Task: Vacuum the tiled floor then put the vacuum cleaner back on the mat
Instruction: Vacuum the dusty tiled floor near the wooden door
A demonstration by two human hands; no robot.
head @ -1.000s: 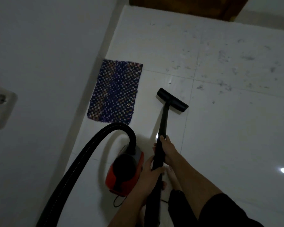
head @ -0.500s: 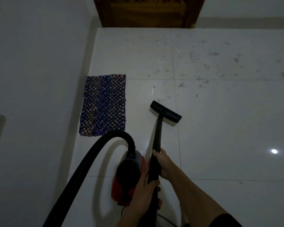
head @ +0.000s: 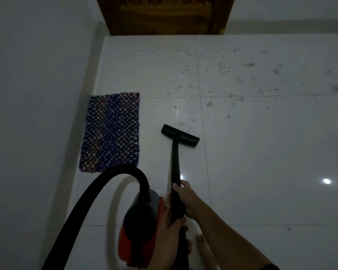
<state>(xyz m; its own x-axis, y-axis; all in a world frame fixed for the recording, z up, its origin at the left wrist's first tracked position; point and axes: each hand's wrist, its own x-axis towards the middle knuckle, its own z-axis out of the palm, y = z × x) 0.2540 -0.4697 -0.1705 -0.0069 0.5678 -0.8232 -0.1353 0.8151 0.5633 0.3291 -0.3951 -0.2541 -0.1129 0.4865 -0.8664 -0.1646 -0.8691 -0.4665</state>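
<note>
Both hands are wrapped fully round the black wand (head: 175, 164): the right hand (head: 185, 199) higher, the left hand (head: 170, 228) just below it. The floor nozzle (head: 180, 135) lies flat on the tiled floor (head: 261, 152), just right of the mat (head: 110, 131). The red vacuum cleaner (head: 141, 227) stands off the mat, by its near corner. Debris (head: 222, 78) lies beyond the mat's far edge and to its right. Push in straight, overlapping strokes — nozzle flat — and see that the hose (head: 98, 191) does not drag the mat.
</note>
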